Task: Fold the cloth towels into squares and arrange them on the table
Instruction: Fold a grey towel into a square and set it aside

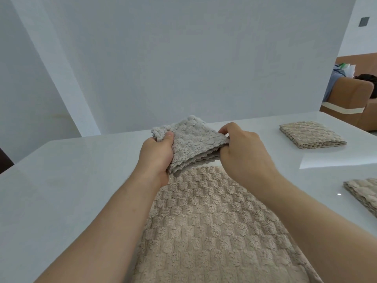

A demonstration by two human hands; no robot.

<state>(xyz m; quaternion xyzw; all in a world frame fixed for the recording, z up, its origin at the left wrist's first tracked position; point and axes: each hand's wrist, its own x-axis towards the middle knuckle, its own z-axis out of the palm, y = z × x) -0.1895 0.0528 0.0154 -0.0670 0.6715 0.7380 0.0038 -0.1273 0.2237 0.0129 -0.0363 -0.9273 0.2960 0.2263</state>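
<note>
A grey fluffy towel [191, 139], folded into a small layered square, is held above the white table [71, 170]. My left hand [158, 156] grips its left edge, thumb on top. My right hand [242, 152] pinches its right corner. Under them a beige checkered towel [214, 225] lies spread flat, reaching to the near edge of the view. A folded beige towel [310, 134] lies at the far right of the table. Another folded beige towel [365, 193] shows partly at the right edge.
A white wall [183, 58] stands right behind the table's far edge. A brown sofa [353, 99] with clothes and a person's dark hair on it is at the far right, beyond the table.
</note>
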